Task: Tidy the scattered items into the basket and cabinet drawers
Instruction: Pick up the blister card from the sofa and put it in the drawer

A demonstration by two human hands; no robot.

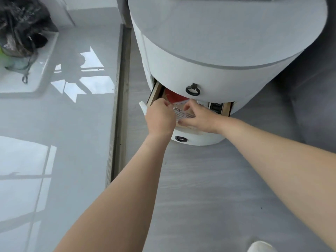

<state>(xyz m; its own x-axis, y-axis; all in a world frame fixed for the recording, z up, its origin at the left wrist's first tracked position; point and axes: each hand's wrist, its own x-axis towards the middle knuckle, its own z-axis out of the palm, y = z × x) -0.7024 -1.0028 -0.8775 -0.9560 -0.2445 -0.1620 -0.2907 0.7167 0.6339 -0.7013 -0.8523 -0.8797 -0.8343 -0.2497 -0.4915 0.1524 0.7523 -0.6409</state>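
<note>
- clear plastic packet (183, 114) with printed text on it sits over the open lower drawer (185, 131) of the round white cabinet (200, 79), held between both hands.
- left hand (160, 119) reaches in from the near side, fist curled, thumb and fingers pinched together on the packet's left edge.
- right hand (198, 117) comes in from the right, wrist bent, thumb and forefinger arched over the packet's far edge, the other fingers pressed on its near edge; both hands are clamped on the packet.
- both forearms are bare and stretched out from the near edge of the view.
- under the packet lies something red (175, 97) on a brown drawer bottom, partly hidden by the upper drawer (200, 77), which is closed.
- at the drawer's right end a small dark item (215, 107) shows; too small to tell what it is.
- each drawer front has a black ring handle: one on the upper (193, 90), one on the lower (181, 139).
- cabinet stands on a grey floor (209, 188); left of it runs a dark floor strip (121, 106) and then glossy pale tile (54, 124) with window reflections.
- far left, a white tray (45, 70) carries a dark bundle (21, 28) and something green at the frame edge.
</note>
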